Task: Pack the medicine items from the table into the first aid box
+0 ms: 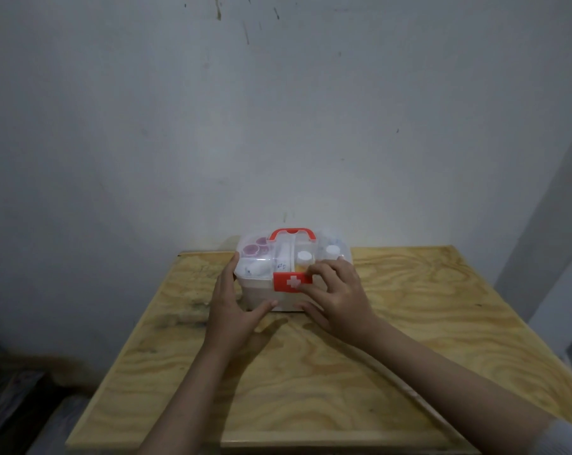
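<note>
A clear plastic first aid box [264, 257] with a red handle [291, 233] stands at the far middle of the plywood table [409, 307]. Its lid is down, and through it I see white-capped bottles [304, 256], pink-capped items [251, 248] and white packets. My left hand [233, 307] holds the box's left front corner, thumb against its front. My right hand [333, 293] presses its fingers on the red latch with a white cross [289, 281] at the front.
A grey-white wall rises right behind the table. The table's left edge drops to a dark floor area [21, 389]. A pale vertical surface [547, 257] stands at the right.
</note>
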`<state>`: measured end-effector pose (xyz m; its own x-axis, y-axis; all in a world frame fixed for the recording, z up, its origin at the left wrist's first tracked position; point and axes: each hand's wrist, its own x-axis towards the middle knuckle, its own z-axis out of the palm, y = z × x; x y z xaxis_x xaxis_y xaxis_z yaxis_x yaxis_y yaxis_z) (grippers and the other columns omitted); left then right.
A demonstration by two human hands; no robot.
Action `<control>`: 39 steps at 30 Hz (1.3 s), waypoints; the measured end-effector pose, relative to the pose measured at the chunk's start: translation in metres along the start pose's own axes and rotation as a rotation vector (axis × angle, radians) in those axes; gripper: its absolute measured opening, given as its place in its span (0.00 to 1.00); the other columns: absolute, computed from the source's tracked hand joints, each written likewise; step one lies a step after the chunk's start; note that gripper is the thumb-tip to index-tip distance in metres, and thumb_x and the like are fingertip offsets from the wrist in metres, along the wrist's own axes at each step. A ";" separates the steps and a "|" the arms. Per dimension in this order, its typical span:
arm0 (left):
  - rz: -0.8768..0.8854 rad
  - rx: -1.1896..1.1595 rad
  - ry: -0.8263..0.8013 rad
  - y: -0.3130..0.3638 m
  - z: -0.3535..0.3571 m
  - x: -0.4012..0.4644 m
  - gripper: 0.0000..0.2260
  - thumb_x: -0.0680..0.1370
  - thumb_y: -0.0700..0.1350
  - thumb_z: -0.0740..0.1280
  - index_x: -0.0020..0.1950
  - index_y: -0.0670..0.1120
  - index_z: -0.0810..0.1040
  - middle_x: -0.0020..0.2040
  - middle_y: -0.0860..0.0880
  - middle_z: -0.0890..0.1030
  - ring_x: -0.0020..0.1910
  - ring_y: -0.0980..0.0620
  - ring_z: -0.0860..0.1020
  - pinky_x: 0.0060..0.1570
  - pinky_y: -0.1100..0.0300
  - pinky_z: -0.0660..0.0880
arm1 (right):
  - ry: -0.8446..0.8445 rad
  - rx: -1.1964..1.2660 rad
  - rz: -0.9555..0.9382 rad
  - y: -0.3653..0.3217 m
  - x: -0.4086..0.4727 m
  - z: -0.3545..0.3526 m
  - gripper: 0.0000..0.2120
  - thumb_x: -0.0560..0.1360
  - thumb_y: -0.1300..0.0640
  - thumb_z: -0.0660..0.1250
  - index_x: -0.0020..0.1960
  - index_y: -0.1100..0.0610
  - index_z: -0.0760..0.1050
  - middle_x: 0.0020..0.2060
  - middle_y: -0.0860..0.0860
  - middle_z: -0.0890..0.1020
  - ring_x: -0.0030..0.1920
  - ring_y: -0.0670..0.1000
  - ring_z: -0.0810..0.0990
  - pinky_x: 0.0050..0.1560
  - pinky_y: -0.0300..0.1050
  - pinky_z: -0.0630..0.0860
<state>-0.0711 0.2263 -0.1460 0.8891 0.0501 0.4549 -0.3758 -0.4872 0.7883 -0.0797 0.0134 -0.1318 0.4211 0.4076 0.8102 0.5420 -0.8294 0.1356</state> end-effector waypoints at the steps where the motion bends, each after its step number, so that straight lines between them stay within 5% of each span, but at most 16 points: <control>1: -0.004 -0.001 0.001 0.000 0.001 0.000 0.45 0.63 0.57 0.78 0.73 0.58 0.58 0.72 0.53 0.67 0.68 0.54 0.68 0.58 0.63 0.71 | 0.003 0.001 0.011 0.000 0.000 0.000 0.12 0.73 0.48 0.67 0.52 0.54 0.79 0.48 0.56 0.82 0.54 0.54 0.73 0.57 0.55 0.73; 6: -0.035 -0.023 0.066 0.005 0.007 -0.003 0.43 0.62 0.64 0.74 0.72 0.55 0.62 0.70 0.52 0.70 0.67 0.52 0.70 0.60 0.51 0.75 | 0.032 0.000 0.130 -0.001 0.004 0.002 0.17 0.73 0.47 0.67 0.56 0.57 0.78 0.49 0.57 0.82 0.53 0.55 0.74 0.51 0.54 0.76; 11: -0.035 -0.029 0.126 0.006 0.011 -0.004 0.41 0.63 0.62 0.74 0.72 0.54 0.62 0.69 0.50 0.70 0.66 0.50 0.71 0.55 0.56 0.77 | -0.086 -0.009 0.336 -0.003 0.004 0.004 0.25 0.72 0.42 0.65 0.66 0.51 0.69 0.65 0.59 0.73 0.69 0.60 0.64 0.65 0.69 0.66; 17: -0.035 -0.005 0.172 -0.001 0.012 -0.005 0.40 0.64 0.62 0.72 0.72 0.52 0.62 0.69 0.49 0.71 0.66 0.49 0.72 0.51 0.48 0.80 | -0.095 0.086 0.365 -0.009 0.003 0.009 0.24 0.73 0.45 0.66 0.67 0.52 0.69 0.64 0.60 0.74 0.68 0.60 0.65 0.61 0.64 0.72; 30: -0.090 0.032 0.076 0.003 0.037 0.041 0.38 0.64 0.58 0.76 0.68 0.54 0.61 0.65 0.48 0.71 0.61 0.48 0.73 0.47 0.54 0.80 | -0.183 0.144 0.468 0.032 0.020 0.029 0.23 0.70 0.47 0.69 0.63 0.51 0.71 0.62 0.58 0.75 0.67 0.60 0.67 0.65 0.58 0.71; 35: -0.122 0.198 0.056 0.010 0.052 0.055 0.34 0.67 0.51 0.77 0.65 0.50 0.60 0.61 0.44 0.73 0.56 0.45 0.77 0.39 0.61 0.73 | -0.257 0.223 0.561 0.043 0.022 0.044 0.24 0.69 0.46 0.69 0.62 0.45 0.67 0.65 0.53 0.71 0.71 0.57 0.62 0.67 0.63 0.65; 39: -0.204 0.268 -0.019 0.022 0.051 0.069 0.35 0.68 0.52 0.75 0.64 0.52 0.56 0.63 0.43 0.74 0.58 0.43 0.76 0.45 0.53 0.78 | -0.333 0.215 0.602 0.045 0.034 0.041 0.25 0.71 0.44 0.68 0.65 0.45 0.65 0.70 0.51 0.66 0.75 0.56 0.54 0.71 0.70 0.54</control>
<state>-0.0043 0.1747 -0.1186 0.9447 0.1551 0.2890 -0.1098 -0.6807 0.7243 -0.0112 0.0062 -0.1213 0.8728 0.0272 0.4873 0.2632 -0.8671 -0.4230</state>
